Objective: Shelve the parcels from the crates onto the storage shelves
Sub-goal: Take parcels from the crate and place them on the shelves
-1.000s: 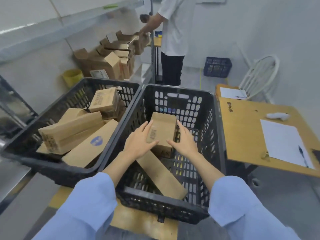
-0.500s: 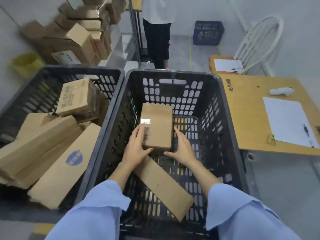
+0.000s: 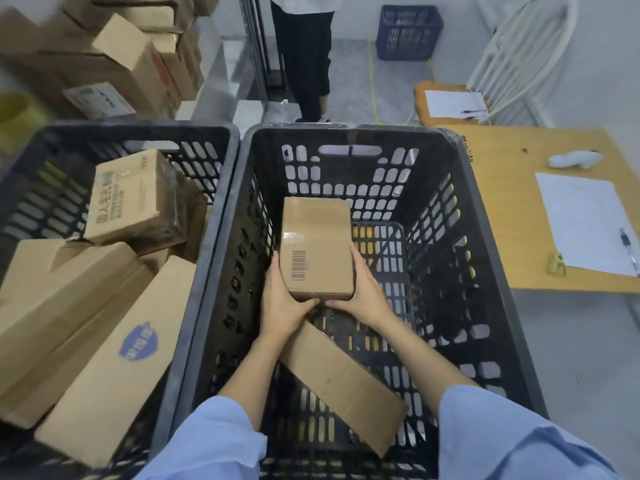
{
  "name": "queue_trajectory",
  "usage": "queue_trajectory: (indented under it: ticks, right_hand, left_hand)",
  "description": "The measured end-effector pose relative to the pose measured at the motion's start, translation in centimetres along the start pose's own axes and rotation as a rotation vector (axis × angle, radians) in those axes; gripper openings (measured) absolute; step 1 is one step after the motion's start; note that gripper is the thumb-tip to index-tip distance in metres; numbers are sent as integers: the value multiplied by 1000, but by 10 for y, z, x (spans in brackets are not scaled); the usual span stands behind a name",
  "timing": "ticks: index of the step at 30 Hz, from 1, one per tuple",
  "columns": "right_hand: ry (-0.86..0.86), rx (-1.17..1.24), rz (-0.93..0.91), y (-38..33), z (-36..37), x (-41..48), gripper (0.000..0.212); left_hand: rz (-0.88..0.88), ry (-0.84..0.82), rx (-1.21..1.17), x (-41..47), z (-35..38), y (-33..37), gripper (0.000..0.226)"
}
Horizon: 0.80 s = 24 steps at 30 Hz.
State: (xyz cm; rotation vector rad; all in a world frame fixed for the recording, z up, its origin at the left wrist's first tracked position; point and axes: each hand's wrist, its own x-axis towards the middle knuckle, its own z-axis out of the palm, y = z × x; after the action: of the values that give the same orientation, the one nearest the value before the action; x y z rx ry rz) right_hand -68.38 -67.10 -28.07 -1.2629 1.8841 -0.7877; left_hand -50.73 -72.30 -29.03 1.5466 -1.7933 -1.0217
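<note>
Head view: small parcel (image 3: 317,247), tipped barcode-up since a second ago, now clamped at its near corners by left hand (image 3: 282,304) and right hand (image 3: 369,294), low inside the right crate (image 3: 491,258), probably ready for lifting out.

2 black crates: left crate (image 3: 138,129), right crate (image 3: 446,289). 1 blue crate (image 3: 408,32). 2 parcels in the right crate: barcode parcel (image 3: 317,247), long parcel (image 3: 343,382). at least 3 more parcels (image 3: 114,358) in the left crate, others half hidden. 2 paper sheets (image 3: 585,220), 2 pens (image 3: 628,251), 1 white chair (image 3: 519,53).
</note>
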Motion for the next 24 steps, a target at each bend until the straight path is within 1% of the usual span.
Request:
queue_trajectory:
  ticks: [4,10,14,17,21,24]
  right_hand:
    - [-6,-13,53,1,1,5,141]
    - [10,-25,74,-7,-1,8,144]
    - [-22,-31,89,-16,-6,8,146]
    - [-43,-77,85,-22,-16,4,150]
    - [-39,-73,34,-34,-38,-7,146]
    - [-50,-74,-2,-52,-58,-17,136]
  left_hand:
    - [15,-10,8,3,4,0,117]
    - [3,-1,-17,0,5,9,110]
    - [-31,-4,11,-2,0,16,109]
    - [-33,-35,50,-2,-8,23,108]
    - [-9,-68,92,-5,-25,45,103]
    - [16,-44,129,-12,-41,68,105]
